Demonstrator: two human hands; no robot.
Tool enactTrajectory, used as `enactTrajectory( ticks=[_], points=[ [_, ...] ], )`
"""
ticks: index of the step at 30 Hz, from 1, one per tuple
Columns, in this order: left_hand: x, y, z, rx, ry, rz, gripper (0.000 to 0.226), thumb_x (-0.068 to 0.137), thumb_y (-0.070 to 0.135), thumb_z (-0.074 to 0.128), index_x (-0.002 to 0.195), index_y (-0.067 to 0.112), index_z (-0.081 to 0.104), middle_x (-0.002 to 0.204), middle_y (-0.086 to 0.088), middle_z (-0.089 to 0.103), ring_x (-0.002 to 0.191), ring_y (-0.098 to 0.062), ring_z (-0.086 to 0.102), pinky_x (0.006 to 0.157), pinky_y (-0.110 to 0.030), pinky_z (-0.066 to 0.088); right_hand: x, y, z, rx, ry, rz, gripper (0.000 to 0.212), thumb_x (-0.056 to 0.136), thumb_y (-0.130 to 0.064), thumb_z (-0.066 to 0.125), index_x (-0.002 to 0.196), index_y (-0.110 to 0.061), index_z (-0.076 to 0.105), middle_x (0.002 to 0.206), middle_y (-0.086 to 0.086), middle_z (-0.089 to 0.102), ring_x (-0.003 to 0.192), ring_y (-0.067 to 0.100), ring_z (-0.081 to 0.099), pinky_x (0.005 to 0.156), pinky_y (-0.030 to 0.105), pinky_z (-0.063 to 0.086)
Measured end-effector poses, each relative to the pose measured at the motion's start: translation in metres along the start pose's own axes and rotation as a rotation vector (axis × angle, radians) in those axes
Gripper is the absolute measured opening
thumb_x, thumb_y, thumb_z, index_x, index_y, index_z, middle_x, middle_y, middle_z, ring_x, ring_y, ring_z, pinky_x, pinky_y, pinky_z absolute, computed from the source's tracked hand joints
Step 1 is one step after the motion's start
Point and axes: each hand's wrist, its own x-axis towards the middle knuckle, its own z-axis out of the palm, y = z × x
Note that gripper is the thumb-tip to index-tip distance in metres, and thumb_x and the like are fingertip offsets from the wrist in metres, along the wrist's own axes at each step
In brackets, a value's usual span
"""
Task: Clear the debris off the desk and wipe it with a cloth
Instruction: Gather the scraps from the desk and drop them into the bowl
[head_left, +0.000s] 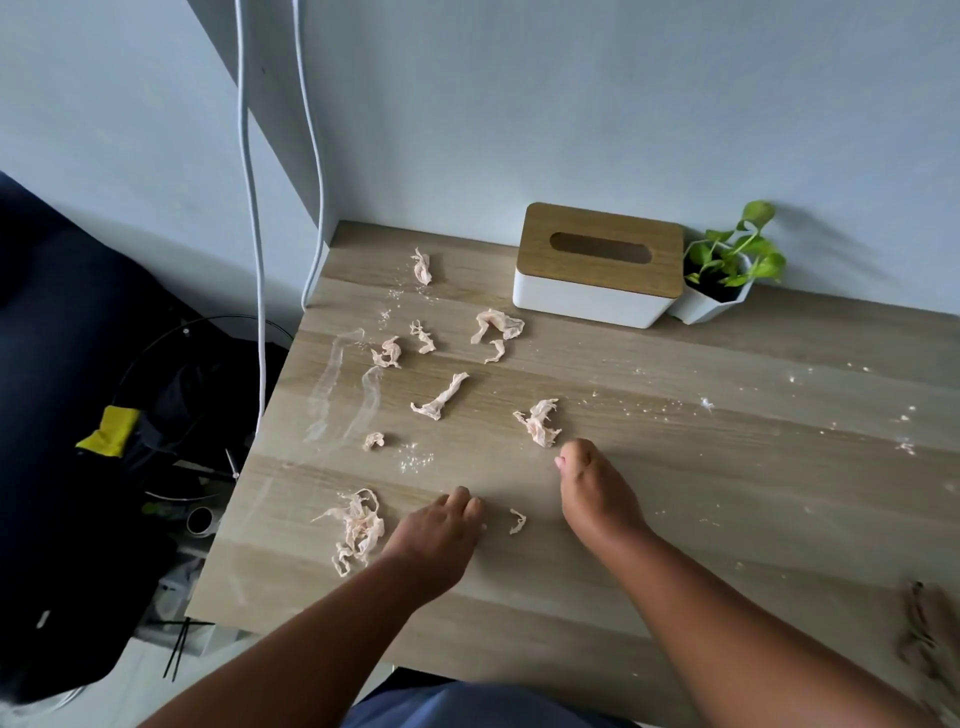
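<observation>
The right hand (592, 493) is just beside the crumpled paper scrap (540, 422), which lies ahead of its bunched, empty fingers (566, 460); the left hand (441, 530), fingers curled and empty, rests on the tabletop (727, 493).

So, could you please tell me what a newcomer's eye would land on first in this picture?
Probably the pale pink scraps of crumpled tissue scattered over the left half of the wooden desk, with white crumbs and smears around them. Next, the two bare hands low over the near edge: the left hand beside the biggest clump, the right hand just short of another scrap. At the back stands a white tissue box beside a small potted plant.
</observation>
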Motion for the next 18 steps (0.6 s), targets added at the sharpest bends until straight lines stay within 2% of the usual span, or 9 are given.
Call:
enactTrajectory(
  ticks=[1,3,5,7,9,13,15,18],
  points=[
    [0.0,0.001,-0.002,0.0,0.033,0.011,0.032,0.107,0.03,0.032,0.118,0.009,0.054,0.113,-0.011,0.055,0.094,-0.03,0.062,0.066,-0.043,0.051,0.001,0.001,-0.002,0.033,-0.008,0.023,0.014,0.106,-0.018,0.045,0.102,-0.006,0.049,0.096,0.015,0.057,0.082,0.038,0.057,0.065,0.037,0.035],
    [-0.003,0.003,-0.008,-0.012,0.083,0.052,0.03,0.104,0.026,0.039,0.106,0.008,0.063,0.1,-0.012,0.059,0.077,-0.03,0.065,0.05,-0.039,0.051,0.003,0.005,-0.007,0.068,-0.041,0.06,0.004,0.099,-0.006,0.044,0.102,-0.009,0.046,0.097,0.011,0.055,0.082,0.033,0.053,0.067,0.037,0.042],
    [-0.005,0.003,-0.013,-0.035,0.131,0.052,0.03,0.101,0.025,0.045,0.093,0.007,0.067,0.089,-0.013,0.06,0.061,-0.029,0.063,0.037,-0.036,0.047,0.005,0.009,-0.011,0.037,-0.059,0.043,0.025,0.09,0.004,0.043,0.112,-0.007,0.049,0.109,0.013,0.056,0.093,0.032,0.056,0.077,0.038,0.05],
    [-0.004,0.005,-0.015,-0.068,0.186,0.043,0.036,0.101,0.027,0.043,0.086,0.004,0.066,0.084,-0.015,0.06,0.055,-0.032,0.062,0.034,-0.038,0.046,0.008,0.013,-0.015,0.037,-0.047,0.028,0.036,0.088,0.005,0.043,0.122,-0.004,0.051,0.12,0.016,0.056,0.105,0.032,0.056,0.086,0.038,0.051],
    [-0.003,0.007,-0.018,-0.128,0.212,0.03,0.04,0.102,0.031,0.042,0.084,0.002,0.064,0.083,-0.017,0.061,0.058,-0.037,0.063,0.039,-0.041,0.048,0.011,0.016,-0.019,0.066,-0.032,0.036,0.039,0.089,0.004,0.042,0.126,-0.004,0.052,0.126,0.018,0.056,0.111,0.032,0.056,0.09,0.037,0.049],
    [-0.003,0.012,-0.019,-0.283,0.176,-0.091,0.038,0.108,0.037,0.043,0.097,0.003,0.056,0.095,-0.017,0.064,0.086,-0.043,0.064,0.068,-0.051,0.05,0.017,0.018,-0.023,0.07,-0.012,-0.007,0.055,0.092,0.008,0.039,0.146,-0.001,0.043,0.143,0.022,0.052,0.129,0.036,0.053,0.105,0.039,0.045],
    [-0.004,0.017,-0.02,-0.338,0.184,-0.107,0.037,0.108,0.037,0.043,0.098,0.003,0.054,0.097,-0.017,0.065,0.089,-0.045,0.063,0.069,-0.05,0.048,0.02,0.019,-0.026,0.082,-0.005,-0.023,0.059,0.092,0.009,0.04,0.15,-0.002,0.04,0.145,0.021,0.051,0.129,0.036,0.053,0.105,0.038,0.045],
    [-0.003,0.027,-0.023,-0.38,0.164,-0.13,0.035,0.108,0.037,0.043,0.1,0.003,0.052,0.1,-0.018,0.066,0.091,-0.046,0.061,0.069,-0.049,0.047,0.023,0.022,-0.028,0.089,-0.015,-0.037,0.062,0.09,0.01,0.04,0.149,-0.006,0.041,0.135,0.017,0.054,0.117,0.033,0.058,0.096,0.037,0.048]
  ],
)
